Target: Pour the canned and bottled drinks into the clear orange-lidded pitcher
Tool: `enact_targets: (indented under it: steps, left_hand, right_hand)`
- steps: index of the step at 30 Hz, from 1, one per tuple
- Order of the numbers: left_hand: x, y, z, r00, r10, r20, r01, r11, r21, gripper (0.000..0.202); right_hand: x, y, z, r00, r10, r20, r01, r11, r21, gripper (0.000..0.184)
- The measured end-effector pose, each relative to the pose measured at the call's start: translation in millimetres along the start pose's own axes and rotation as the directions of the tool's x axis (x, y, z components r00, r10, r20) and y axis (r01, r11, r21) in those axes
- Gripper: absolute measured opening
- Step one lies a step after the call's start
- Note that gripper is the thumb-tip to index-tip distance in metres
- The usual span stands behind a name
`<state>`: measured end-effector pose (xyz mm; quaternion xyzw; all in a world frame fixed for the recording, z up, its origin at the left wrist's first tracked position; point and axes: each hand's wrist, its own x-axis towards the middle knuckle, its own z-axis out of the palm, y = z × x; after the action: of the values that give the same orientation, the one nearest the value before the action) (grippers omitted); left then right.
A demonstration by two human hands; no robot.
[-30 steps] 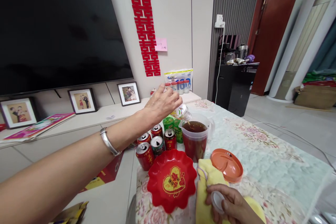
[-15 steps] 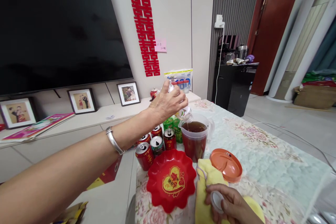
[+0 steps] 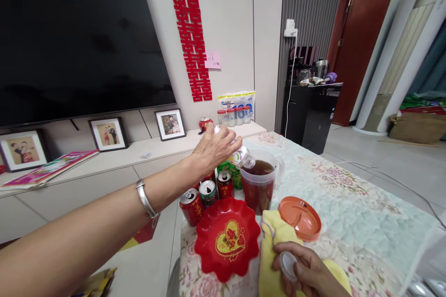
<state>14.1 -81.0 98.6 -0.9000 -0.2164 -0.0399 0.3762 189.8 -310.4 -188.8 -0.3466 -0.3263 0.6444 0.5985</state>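
Note:
My left hand (image 3: 218, 144) is wrapped round a clear plastic bottle (image 3: 243, 158) with a partly visible label. The bottle is tilted, its mouth at the rim of a translucent pitcher (image 3: 258, 195) of dark reddish-brown liquid. Low at the right, my right hand (image 3: 310, 267) pinches a small round white cap (image 3: 288, 266) above a folded yellow cloth (image 3: 270, 253). Between the cloth and several drink cans (image 3: 191, 206) lies a red scalloped plate (image 3: 228, 206) with a gold heart print. An orange lid (image 3: 300, 218) rests right of the pitcher.
A flowered cloth (image 3: 334, 181) covers the table. Green cans (image 3: 234, 174) stand behind the red ones, left of the pitcher. On the white cabinet along the wall are framed photos (image 3: 170, 124), a red pot (image 3: 205, 123) and red-lidded jars (image 3: 230, 117).
My left hand has come down and slightly left, and the bottle lies flatter. The thin stream that ran from its mouth no longer shows. My right hand keeps its place with the cap.

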Motion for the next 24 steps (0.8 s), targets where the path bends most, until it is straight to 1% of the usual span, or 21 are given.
enact_targets:
  steps: [2,3,5,7,10,12,13,14,17,18,19,20,21,22,23,24]
  left_hand:
    - [-4.5,1.5,3.0,0.999,-0.039,0.038,0.040,0.999,-0.034,0.052]
    - [-6.7,2.6,4.4,0.995,-0.066,0.074,0.071,0.995,-0.073,0.054]
    - [-11.3,5.7,7.4,0.978,-0.128,0.164,0.158,0.971,-0.180,0.061]
    - [-16.6,9.2,10.8,0.953,-0.185,0.239,0.250,0.927,-0.279,0.066]
    - [-28.7,13.7,15.7,0.928,-0.244,0.282,0.336,0.877,-0.345,0.062]
    - [-41.1,18.0,17.4,0.911,-0.292,0.293,0.398,0.811,-0.428,0.063]
    - [-48.7,21.6,17.7,0.902,-0.318,0.291,0.427,0.754,-0.499,0.065]
    - [-57.1,26.9,17.7,0.895,-0.342,0.285,0.446,0.678,-0.585,0.067]
    - [-83.7,54.1,16.7,0.882,-0.381,0.277,0.431,0.412,-0.803,0.070]
    - [-91.8,66.3,16.4,0.878,-0.373,0.302,0.425,0.313,-0.849,0.071]
    - [-99.1,79.3,16.2,0.876,-0.337,0.344,0.425,0.206,-0.881,0.072]
    - [-105.4,92.3,16.0,0.872,-0.298,0.388,0.432,0.097,-0.897,0.073]
    - [-110.4,104.6,15.8,0.870,-0.262,0.417,0.435,0.010,-0.900,0.077]
    - [-114.4,115.5,15.7,0.873,-0.241,0.425,0.427,-0.043,-0.903,0.077]
    - [-117.4,124.6,15.6,0.877,-0.227,0.423,0.418,-0.072,-0.906,0.075]
    - [-119.5,131.8,15.6,0.883,-0.217,0.417,0.410,-0.081,-0.909,0.073]
  right_hand:
    - [-1.4,0.2,1.6,0.999,-0.003,-0.042,0.004,1.000,0.016,0.056]
    - [-2.1,-0.4,2.9,0.998,-0.004,-0.068,0.006,1.000,0.031,0.057]
    - [-3.4,-3.9,6.7,0.995,0.003,-0.098,0.002,0.999,0.055,0.059]
    - [-5.2,-9.9,11.4,0.994,0.016,-0.104,-0.011,0.998,0.054,0.060]
    - [-9.3,-18.3,16.5,0.989,0.043,-0.140,-0.039,0.999,0.028,0.060]
    - [-12.2,-22.0,16.6,0.979,0.065,-0.192,-0.062,0.998,0.023,0.059]
    - [-13.2,-24.2,16.1,0.977,0.070,-0.202,-0.068,0.998,0.018,0.058]
    - [-13.8,-27.6,15.8,0.977,0.067,-0.203,-0.066,0.998,0.008,0.058]
    - [-12.7,-50.2,21.4,0.984,0.015,-0.179,-0.032,0.995,-0.093,0.060]
    - [-11.2,-62.1,26.5,0.981,-0.006,-0.195,-0.024,0.988,-0.152,0.057]
    - [-9.3,-75.5,33.1,0.978,-0.042,-0.205,-0.007,0.972,-0.236,0.056]
    - [-6.8,-89.3,40.8,0.975,-0.092,-0.205,0.022,0.948,-0.319,0.056]
    - [-3.8,-102.6,48.9,0.964,-0.162,-0.212,0.066,0.915,-0.398,0.055]
    - [-0.4,-114.4,56.9,0.955,-0.215,-0.203,0.099,0.879,-0.466,0.053]
    - [3.0,-124.2,64.2,0.947,-0.262,-0.183,0.132,0.841,-0.524,0.049]
    - [6.1,-131.6,70.4,0.934,-0.322,-0.155,0.174,0.787,-0.592,0.047]
